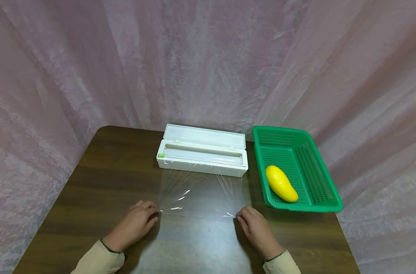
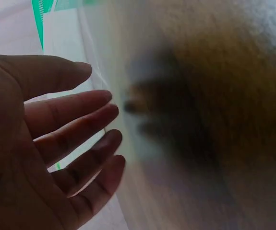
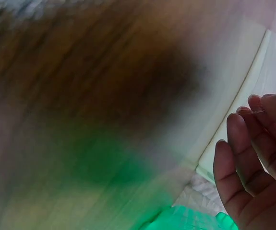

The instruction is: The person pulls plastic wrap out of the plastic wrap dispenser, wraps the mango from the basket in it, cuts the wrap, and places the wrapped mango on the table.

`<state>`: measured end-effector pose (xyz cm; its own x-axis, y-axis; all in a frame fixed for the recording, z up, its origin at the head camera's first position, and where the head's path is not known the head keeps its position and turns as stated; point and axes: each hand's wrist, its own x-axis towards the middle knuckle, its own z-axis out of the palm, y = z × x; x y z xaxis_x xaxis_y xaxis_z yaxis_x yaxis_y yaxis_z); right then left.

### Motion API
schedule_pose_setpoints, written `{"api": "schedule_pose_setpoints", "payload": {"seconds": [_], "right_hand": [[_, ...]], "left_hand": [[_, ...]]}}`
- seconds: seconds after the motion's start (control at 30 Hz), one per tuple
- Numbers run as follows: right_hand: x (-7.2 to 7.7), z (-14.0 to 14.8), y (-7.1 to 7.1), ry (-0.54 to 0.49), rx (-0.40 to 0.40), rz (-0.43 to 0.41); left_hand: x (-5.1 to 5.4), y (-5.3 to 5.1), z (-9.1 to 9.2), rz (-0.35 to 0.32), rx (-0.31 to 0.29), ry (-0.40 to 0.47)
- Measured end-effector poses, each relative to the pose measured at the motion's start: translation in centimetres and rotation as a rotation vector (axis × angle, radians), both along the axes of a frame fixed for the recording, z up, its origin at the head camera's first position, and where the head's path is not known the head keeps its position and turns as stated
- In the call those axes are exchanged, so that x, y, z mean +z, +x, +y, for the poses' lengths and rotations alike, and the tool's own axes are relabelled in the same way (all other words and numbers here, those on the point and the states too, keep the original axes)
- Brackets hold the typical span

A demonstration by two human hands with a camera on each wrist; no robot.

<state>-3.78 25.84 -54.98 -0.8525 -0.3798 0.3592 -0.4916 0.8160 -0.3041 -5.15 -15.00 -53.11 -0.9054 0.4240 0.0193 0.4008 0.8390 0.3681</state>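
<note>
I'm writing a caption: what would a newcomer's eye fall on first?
Probably the bright yellow oblong fruit, lying in the green perforated plastic basket on the right. Then the shiny clear plastic film, stretched from the long open white box to the left hand and right hand.

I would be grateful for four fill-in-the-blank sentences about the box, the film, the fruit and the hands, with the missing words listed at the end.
1. The fruit in the basket is ____ in colour.
2. The clear film stretches out from the ____ box.
3. The lid of this box is not closed but ____.
4. The person's ____ hand is the one nearer to the basket.

Missing words: yellow; white; open; right.
</note>
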Motion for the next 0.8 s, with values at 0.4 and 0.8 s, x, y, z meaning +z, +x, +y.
{"api": "schedule_pose_setpoints", "payload": {"seconds": [0.4,0.8], "right_hand": [[0.2,-0.3,0.5,0.122,0.017,-0.064],[0.7,0.1,2.2,0.219,-0.004,-0.13]], "left_hand": [[-0.4,2.5,-0.2,-0.07,-0.056,-0.129],[-1.1,3.8,0.2,0.017,0.006,-0.117]]}}
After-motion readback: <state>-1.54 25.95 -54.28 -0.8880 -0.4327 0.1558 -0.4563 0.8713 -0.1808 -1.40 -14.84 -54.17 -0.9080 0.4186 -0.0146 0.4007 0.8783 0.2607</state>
